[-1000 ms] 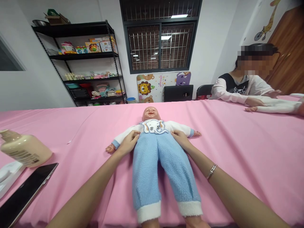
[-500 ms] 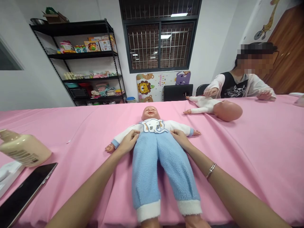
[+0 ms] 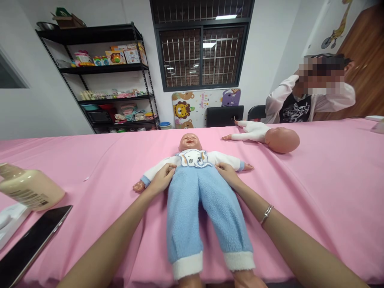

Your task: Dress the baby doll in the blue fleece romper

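A baby doll (image 3: 190, 142) lies on its back on the pink cloth, head away from me and arms spread. It wears a white top with blue cuffs and light-blue fleece trousers (image 3: 186, 212) with white leg cuffs. An elephant patch (image 3: 196, 159) covers its belly near the waist. My left hand (image 3: 164, 176) is closed at the left side of the trousers' waist, fingertips curled on the edge. On the opposite side, my right hand (image 3: 227, 174) grips the waist edge likewise, its fingertips partly hidden. A silver bracelet (image 3: 267, 214) circles my right wrist.
On the left of the pink tablecloth (image 3: 99, 160) are a beige pump bottle (image 3: 36, 190), a dark phone (image 3: 36, 244) and a white object (image 3: 13, 224). Across the table, a person (image 3: 300, 104) sits behind a second doll (image 3: 282, 140) in white. Black shelves (image 3: 99, 68) stand behind.
The person across the table has raised both hands from the second doll and the table to their head. That doll has shifted slightly left. My hands and the near doll stay in place.
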The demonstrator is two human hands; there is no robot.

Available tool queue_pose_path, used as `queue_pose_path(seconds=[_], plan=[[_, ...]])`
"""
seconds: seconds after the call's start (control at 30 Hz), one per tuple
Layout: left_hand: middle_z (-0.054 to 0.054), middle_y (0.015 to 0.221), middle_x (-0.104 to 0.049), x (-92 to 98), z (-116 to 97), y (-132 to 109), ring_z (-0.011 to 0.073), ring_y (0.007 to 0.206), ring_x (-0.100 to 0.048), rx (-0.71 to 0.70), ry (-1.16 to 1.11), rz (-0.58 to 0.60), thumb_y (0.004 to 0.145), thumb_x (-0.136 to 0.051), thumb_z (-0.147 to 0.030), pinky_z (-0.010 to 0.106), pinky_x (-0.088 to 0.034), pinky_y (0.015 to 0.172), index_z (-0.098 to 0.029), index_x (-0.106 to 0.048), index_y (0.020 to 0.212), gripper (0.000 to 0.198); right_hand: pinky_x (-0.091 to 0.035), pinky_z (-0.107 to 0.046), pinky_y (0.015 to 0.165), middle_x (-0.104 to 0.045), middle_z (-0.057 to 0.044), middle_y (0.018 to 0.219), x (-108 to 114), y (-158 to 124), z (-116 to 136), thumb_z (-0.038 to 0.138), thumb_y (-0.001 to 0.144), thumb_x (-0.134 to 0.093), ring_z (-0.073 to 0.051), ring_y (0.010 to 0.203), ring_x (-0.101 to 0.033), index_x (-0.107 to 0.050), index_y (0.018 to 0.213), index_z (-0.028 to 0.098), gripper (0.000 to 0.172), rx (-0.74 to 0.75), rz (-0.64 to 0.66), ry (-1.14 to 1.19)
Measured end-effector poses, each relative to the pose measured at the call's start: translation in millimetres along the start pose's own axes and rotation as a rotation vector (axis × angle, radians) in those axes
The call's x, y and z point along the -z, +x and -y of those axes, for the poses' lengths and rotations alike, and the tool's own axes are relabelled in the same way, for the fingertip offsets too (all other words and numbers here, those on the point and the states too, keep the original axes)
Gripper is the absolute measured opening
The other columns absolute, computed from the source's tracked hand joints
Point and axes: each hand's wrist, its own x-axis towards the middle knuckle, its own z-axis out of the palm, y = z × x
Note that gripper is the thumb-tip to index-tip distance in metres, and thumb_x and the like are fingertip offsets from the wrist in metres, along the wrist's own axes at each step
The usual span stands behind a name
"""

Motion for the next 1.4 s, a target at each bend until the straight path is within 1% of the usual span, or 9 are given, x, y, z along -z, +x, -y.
queue_pose_path(seconds=[0.17, 0.37, 0.6, 0.77, 1.03, 1.23, 1.4], plan=[[0.005, 0.102, -0.057, -0.4, -1.8, -1.2, 0.0184, 0.097, -0.052, -0.003, 0.002, 0.000, 0.086, -0.041, -0.037, 0.030, -0.039, 0.088, -0.014, -0.053, 0.100, 0.029, -0.036, -0.023, 0.059, -0.054, -0.003, 0.066, 0.3, -0.9, 1.0, 0.037, 0.078, -0.053, -0.010, 0.062, -0.046, -0.054, 0.069, 0.010, 0.029, 0.005, -0.003, -0.013], [0.005, 0.103, -0.057, 0.1, -3.8, -2.2, 0.0179, 0.098, -0.052, 0.008, 0.008, -0.001, 0.086, -0.041, -0.036, 0.030, -0.039, 0.088, -0.015, -0.053, 0.100, 0.028, -0.035, -0.022, 0.059, -0.053, -0.002, 0.065, 0.7, -2.6, 3.3, 0.033, 0.078, -0.051, -0.009, 0.062, -0.045, -0.053, 0.067, 0.010, 0.025, 0.018, -0.010, -0.017], [0.005, 0.102, -0.057, 0.6, -5.3, -2.3, 0.0182, 0.097, -0.052, 0.007, 0.015, 0.002, 0.086, -0.041, -0.037, 0.030, -0.039, 0.087, -0.015, -0.054, 0.099, 0.028, -0.036, -0.023, 0.061, -0.057, -0.005, 0.070, 1.1, -4.5, 6.9, 0.028, 0.076, -0.049, -0.011, 0.065, -0.047, -0.056, 0.070, 0.010, 0.020, 0.022, -0.006, -0.015], [0.005, 0.100, -0.057, 0.5, -2.7, -1.3, 0.0184, 0.095, -0.053, -0.002, 0.020, 0.002, 0.085, -0.042, -0.037, 0.030, -0.040, 0.086, -0.015, -0.054, 0.099, 0.029, -0.035, -0.024, 0.061, -0.057, -0.006, 0.069, 1.7, -6.2, 8.6, 0.027, 0.075, -0.047, -0.011, 0.065, -0.047, -0.055, 0.068, 0.010, 0.019, 0.029, -0.006, -0.018], [0.006, 0.102, -0.057, 0.5, -8.1, -3.6, 0.0192, 0.096, -0.052, 0.008, 0.020, 0.003, 0.085, -0.041, -0.039, 0.032, -0.039, 0.088, -0.015, -0.054, 0.100, 0.032, -0.035, -0.026, 0.062, -0.056, -0.005, 0.068, 1.7, -5.5, 7.1, 0.036, 0.071, -0.048, -0.015, 0.068, -0.047, -0.053, 0.066, 0.012, 0.025, 0.027, -0.010, -0.016], [0.006, 0.102, -0.058, 0.4, -7.9, -3.4, 0.0192, 0.096, -0.053, 0.012, 0.013, 0.000, 0.085, -0.042, -0.040, 0.031, -0.040, 0.087, -0.014, -0.054, 0.099, 0.032, -0.032, -0.025, 0.059, -0.052, -0.003, 0.066, 2.5, -2.8, 4.5, 0.049, 0.066, -0.048, -0.013, 0.063, -0.043, -0.053, 0.070, 0.012, 0.038, 0.008, 0.013, -0.005], [0.006, 0.102, -0.058, 0.8, -4.7, -2.4, 0.0192, 0.096, -0.053, 0.025, 0.002, -0.002, 0.085, -0.042, -0.039, 0.032, -0.039, 0.087, -0.015, -0.055, 0.100, 0.031, -0.031, -0.024, 0.057, -0.052, -0.003, 0.067, 2.9, -2.5, 6.5, 0.052, 0.064, -0.048, -0.013, 0.064, -0.042, -0.054, 0.072, 0.011, 0.042, -0.009, 0.017, -0.013]])
